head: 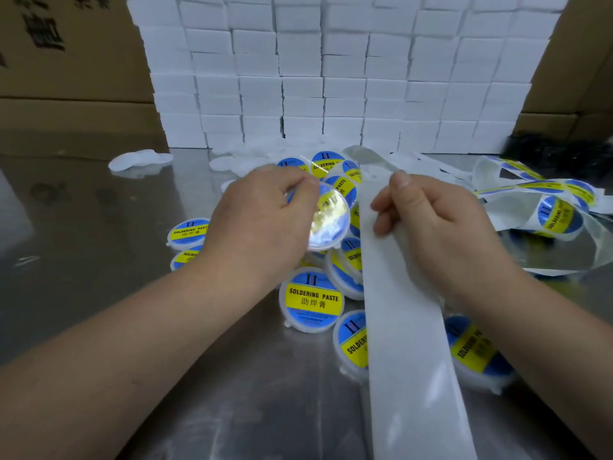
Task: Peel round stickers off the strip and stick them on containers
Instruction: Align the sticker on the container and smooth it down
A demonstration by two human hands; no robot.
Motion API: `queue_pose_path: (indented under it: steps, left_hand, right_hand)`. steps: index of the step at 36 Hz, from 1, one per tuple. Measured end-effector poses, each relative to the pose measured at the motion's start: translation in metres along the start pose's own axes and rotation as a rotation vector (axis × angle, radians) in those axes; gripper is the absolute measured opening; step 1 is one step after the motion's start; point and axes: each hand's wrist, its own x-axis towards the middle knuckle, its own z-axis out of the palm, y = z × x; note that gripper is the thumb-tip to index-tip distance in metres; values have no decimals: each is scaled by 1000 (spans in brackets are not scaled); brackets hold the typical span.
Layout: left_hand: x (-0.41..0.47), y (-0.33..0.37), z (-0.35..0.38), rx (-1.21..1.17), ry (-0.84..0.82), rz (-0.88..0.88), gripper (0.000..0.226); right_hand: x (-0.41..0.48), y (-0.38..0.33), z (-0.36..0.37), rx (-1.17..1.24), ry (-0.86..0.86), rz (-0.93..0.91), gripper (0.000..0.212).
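Note:
My left hand (pixel 262 214) grips a round white container (pixel 328 217) whose top carries a glossy blue-and-yellow sticker, tilted and glaring with reflected light. My right hand (pixel 441 224) pinches the white backing strip (pixel 408 360), which runs from the hand down toward the bottom edge of the view. The strip's length with round stickers (pixel 559 217) on it coils at the right. Several labelled containers (pixel 311 298) reading "SOLDERING PASTE" lie heaped under and around both hands.
The work goes on over a shiny metal table (pixel 99 227). A wall of stacked white boxes (pixel 331 78) stands behind, flanked by cardboard cartons (pixel 66 61). Plain white lids (pixel 139 161) lie at the back left. A black object (pixel 564 154) sits far right.

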Motion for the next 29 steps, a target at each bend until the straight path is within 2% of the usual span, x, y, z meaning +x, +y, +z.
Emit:
queue_pose_path:
  steps: [3, 6, 9, 11, 15, 17, 20, 23, 29]
  left_hand:
    - [7, -1, -4, 150, -72, -83, 42]
    - [8, -3, -3, 268, -179, -176, 42]
    - [9, -7, 2, 321, -243, -181, 36]
    - [9, -10, 3, 342, -231, -158, 28]
    - [10, -17, 5, 407, -173, -68, 29]
    - [9, -16, 6, 361, -116, -8, 23]
    - [5, -8, 5, 149, -104, 22, 17]
    - [1, 0, 4, -74, -194, -30, 19]
    - [-3, 9, 3, -370, -353, -164, 22]
  right_hand:
    - [3, 4, -2, -6, 55, 26, 31]
    - [5, 10, 1, -7, 56, 52, 12]
    - [6, 14, 2, -27, 42, 25, 29]
    - [6, 13, 1, -48, 29, -6, 35]
    - [4, 8, 0, -58, 19, -60, 46]
    - [3, 5, 0, -63, 1, -102, 50]
    - [2, 2, 1, -41, -42, -155, 48]
    - [1, 0, 2, 47, -96, -169, 39]
    - [-3, -5, 1, 216, -189, -218, 44]
